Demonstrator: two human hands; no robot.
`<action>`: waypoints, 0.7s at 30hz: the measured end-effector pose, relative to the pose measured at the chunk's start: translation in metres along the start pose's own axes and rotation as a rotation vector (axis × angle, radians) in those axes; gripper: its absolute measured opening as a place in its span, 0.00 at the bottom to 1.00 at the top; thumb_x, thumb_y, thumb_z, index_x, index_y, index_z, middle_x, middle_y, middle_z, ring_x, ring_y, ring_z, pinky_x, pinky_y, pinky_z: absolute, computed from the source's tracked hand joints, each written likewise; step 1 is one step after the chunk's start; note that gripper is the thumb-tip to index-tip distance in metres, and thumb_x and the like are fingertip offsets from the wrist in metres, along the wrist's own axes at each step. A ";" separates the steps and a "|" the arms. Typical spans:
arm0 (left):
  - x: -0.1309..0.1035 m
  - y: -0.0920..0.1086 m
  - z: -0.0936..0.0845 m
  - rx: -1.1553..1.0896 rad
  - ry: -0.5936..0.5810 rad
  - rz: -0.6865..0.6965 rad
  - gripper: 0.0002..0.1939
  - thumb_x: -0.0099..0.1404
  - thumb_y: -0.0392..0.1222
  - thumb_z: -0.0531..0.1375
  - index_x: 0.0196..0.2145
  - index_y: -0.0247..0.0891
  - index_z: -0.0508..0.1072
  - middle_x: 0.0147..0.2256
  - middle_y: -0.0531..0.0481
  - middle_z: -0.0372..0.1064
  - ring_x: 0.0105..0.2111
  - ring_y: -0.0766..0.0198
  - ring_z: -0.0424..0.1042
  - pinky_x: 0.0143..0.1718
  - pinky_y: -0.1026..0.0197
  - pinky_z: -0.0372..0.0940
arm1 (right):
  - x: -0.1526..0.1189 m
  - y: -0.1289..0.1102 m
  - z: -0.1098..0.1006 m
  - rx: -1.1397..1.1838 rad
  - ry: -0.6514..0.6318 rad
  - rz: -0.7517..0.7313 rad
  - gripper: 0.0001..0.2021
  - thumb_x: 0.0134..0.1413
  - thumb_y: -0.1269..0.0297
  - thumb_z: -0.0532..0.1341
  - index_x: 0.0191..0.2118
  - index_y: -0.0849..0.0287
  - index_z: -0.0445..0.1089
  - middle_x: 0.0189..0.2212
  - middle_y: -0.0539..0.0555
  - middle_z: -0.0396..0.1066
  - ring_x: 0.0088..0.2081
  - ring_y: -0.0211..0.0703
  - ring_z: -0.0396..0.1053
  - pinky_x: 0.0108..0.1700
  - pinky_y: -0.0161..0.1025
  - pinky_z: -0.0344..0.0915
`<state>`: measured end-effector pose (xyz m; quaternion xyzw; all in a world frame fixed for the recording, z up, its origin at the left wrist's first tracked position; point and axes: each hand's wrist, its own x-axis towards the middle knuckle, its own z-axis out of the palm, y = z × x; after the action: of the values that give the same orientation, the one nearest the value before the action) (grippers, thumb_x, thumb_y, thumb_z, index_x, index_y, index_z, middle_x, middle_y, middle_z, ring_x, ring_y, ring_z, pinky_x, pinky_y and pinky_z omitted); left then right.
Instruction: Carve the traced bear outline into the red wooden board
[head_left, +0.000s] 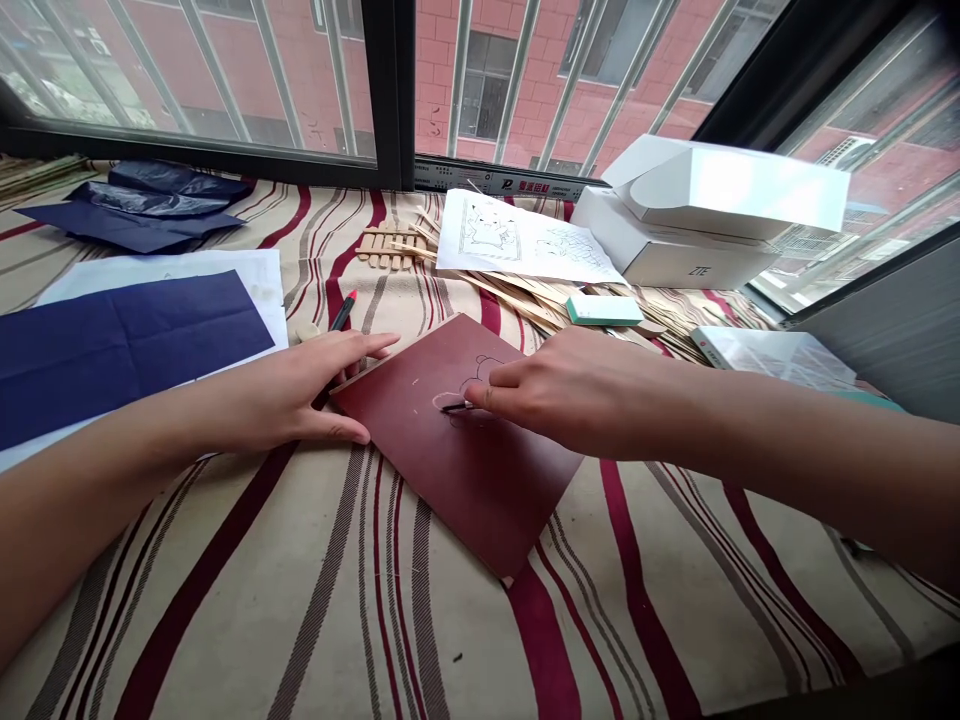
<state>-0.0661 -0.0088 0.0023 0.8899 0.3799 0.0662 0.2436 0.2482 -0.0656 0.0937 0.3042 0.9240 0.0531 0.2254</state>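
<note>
A reddish-brown board [480,490] lies at an angle on the striped cloth. Its face bears a dark curved outline and a few pale, scratch-like lines. My right hand [555,390] is closed around a slim tool with a dark pointed tip [454,408], which meets the board beside a pale curve. Most of this tool is hidden inside my fingers, so its exact kind is unclear. At the board's left corner rests my left hand [307,390], thumb and fingers spread along the two edges. Behind that hand, a black pen-like stick with a red end [343,310] pokes up.
Dark blue paper [135,340] covers white sheets [255,275] on the left. Thin wooden sticks [525,300] lie under a printed drawing sheet [525,240] near the window. A green-and-white eraser-like block [604,310], white boxes [690,250] and another box [772,355] stand at right.
</note>
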 end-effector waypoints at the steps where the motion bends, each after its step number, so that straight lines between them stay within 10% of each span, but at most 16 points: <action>1: 0.000 -0.001 0.001 -0.001 -0.001 0.003 0.55 0.65 0.78 0.64 0.79 0.51 0.56 0.73 0.41 0.64 0.70 0.35 0.65 0.74 0.39 0.60 | -0.001 0.002 0.002 -0.001 0.006 -0.002 0.19 0.71 0.76 0.57 0.60 0.58 0.79 0.43 0.56 0.85 0.26 0.39 0.65 0.27 0.41 0.45; 9: -0.001 0.005 0.001 -0.021 0.002 -0.043 0.56 0.62 0.79 0.65 0.79 0.55 0.56 0.74 0.44 0.64 0.71 0.35 0.66 0.73 0.40 0.62 | -0.007 0.000 0.022 -0.007 0.072 -0.004 0.24 0.68 0.75 0.60 0.66 0.61 0.74 0.41 0.57 0.84 0.24 0.38 0.64 0.25 0.40 0.41; 21: 0.000 -0.001 0.003 -0.024 0.029 -0.030 0.57 0.59 0.79 0.67 0.79 0.61 0.55 0.72 0.48 0.68 0.68 0.35 0.69 0.69 0.42 0.67 | 0.006 -0.011 -0.011 0.066 -0.096 0.041 0.15 0.69 0.72 0.62 0.55 0.61 0.83 0.36 0.59 0.83 0.28 0.43 0.70 0.26 0.41 0.47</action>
<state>-0.0660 -0.0092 -0.0007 0.8801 0.3958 0.0801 0.2499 0.2329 -0.0704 0.0983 0.3324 0.9070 0.0126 0.2583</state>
